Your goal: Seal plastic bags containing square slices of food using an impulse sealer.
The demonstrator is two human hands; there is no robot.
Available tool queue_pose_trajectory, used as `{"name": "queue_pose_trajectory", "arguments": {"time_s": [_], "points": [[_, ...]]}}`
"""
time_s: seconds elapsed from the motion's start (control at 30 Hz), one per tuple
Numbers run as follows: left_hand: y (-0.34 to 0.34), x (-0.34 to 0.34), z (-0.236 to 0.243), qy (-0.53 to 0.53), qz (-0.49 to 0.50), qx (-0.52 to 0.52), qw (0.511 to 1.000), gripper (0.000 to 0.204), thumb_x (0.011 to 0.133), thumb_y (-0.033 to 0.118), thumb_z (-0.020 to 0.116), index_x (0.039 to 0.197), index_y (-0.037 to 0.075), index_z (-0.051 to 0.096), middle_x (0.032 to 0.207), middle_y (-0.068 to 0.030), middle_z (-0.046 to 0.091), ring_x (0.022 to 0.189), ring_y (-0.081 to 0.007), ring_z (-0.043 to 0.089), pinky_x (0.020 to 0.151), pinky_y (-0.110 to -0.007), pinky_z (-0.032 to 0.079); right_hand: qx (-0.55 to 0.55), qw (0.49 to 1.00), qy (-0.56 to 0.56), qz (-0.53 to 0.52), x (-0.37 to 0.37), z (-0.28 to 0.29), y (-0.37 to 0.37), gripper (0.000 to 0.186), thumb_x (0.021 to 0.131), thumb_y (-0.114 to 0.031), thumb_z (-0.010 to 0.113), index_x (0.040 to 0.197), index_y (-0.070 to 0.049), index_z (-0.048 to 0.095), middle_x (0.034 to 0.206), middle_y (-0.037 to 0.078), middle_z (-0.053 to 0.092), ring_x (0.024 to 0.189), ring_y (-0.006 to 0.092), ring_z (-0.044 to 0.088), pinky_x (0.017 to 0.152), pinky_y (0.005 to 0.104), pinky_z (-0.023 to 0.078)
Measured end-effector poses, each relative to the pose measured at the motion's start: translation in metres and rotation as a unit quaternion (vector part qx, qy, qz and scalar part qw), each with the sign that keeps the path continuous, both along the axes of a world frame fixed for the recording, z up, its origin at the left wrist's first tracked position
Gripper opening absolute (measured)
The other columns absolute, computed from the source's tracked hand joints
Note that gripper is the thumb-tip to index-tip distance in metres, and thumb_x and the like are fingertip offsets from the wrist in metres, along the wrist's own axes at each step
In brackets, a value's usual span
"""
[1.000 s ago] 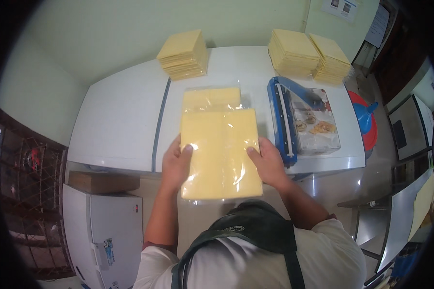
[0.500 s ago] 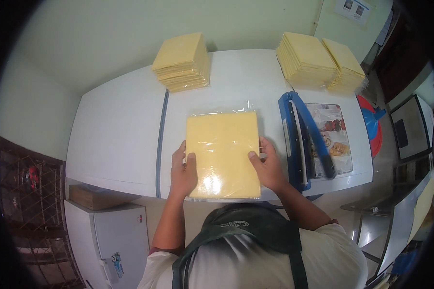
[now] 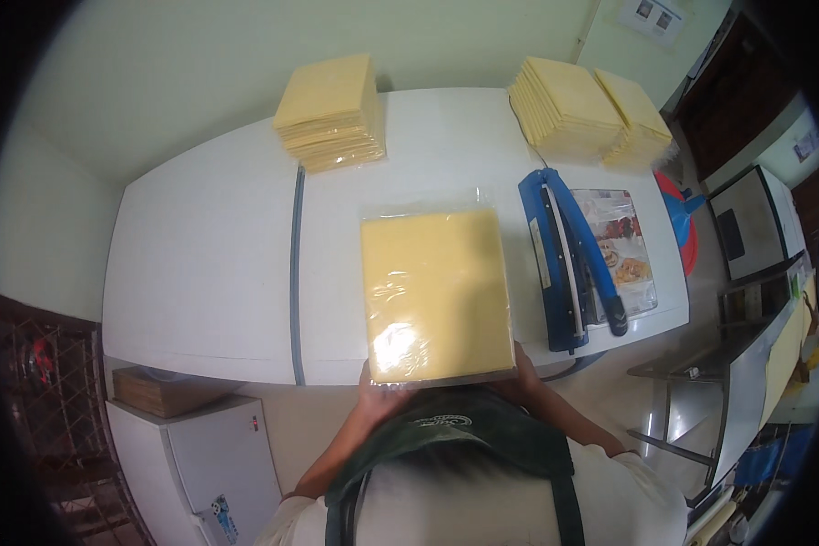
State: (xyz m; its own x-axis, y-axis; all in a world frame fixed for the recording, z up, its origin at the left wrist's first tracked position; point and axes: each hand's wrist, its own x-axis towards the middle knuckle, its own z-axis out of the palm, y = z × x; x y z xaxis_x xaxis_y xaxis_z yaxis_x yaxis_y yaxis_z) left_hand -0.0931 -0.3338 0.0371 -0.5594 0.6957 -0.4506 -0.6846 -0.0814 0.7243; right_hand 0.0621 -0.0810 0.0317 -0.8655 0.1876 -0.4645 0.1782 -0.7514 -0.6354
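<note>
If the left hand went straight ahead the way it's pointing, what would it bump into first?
The yellow packet: the left hand is right at its near edge. Part of the hand is hidden, so I can't tell whether it would push the packet or slide underneath.

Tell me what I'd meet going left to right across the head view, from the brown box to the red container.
Brown box, left-hand yellow stack, bagged yellow packet, blue lever tool, red container.
</note>
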Motion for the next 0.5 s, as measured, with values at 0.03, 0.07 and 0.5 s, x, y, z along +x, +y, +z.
{"name": "queue_pose_trajectory", "arguments": {"time_s": [0.03, 0.07, 0.5], "points": [[0.000, 0.001, -0.010, 0.333, -0.057, -0.126, 0.933, 0.041, 0.092, 0.028, 0.067, 0.123, 0.004, 0.058, 0.111, -0.0097, 0.068, 0.099, -0.0243, 0.067, 0.087, -0.034, 0.055, 0.006, 1.000, -0.002, 0.003, -0.006, 0.009, -0.006, 0.057, 0.100, -0.044, 0.050, 0.142, -0.007, 0.042, 0.131, 0.016, 0.057, 0.113, 0.0333, 0.061, 0.091, 0.0503, 0.052], [0.008, 0.000, 0.005, 0.332, -0.055, -0.120, 0.934, 0.041, 0.092, 0.028, 0.067, 0.123, 0.004, 0.058, 0.111, -0.0097, 0.068, 0.099, -0.0243, 0.067, 0.087, -0.034, 0.055, -0.018, 1.000, 0.011, -0.007, -0.012, 0.027, -0.011, 0.057, 0.100, -0.045, 0.050, 0.142, -0.008, 0.042, 0.133, 0.015, 0.055, 0.117, 0.0341, 0.058, 0.093, 0.0515, 0.052], [0.008, -0.009, 0.031, 0.191, -0.071, -0.067, 0.977, 0.066, 0.100, 0.054, 0.034, 0.137, 0.002, 0.048, 0.137, -0.0166, 0.053, 0.125, -0.0310, 0.049, 0.109, -0.045, 0.037, 0.365, 0.931, 0.014, 0.002, -0.009, -0.017, -0.035, 0.055, 0.095, -0.028, 0.067, 0.140, -0.007, 0.044, 0.136, 0.013, 0.051, 0.119, 0.0296, 0.056, 0.093, 0.0467, 0.053]]}}
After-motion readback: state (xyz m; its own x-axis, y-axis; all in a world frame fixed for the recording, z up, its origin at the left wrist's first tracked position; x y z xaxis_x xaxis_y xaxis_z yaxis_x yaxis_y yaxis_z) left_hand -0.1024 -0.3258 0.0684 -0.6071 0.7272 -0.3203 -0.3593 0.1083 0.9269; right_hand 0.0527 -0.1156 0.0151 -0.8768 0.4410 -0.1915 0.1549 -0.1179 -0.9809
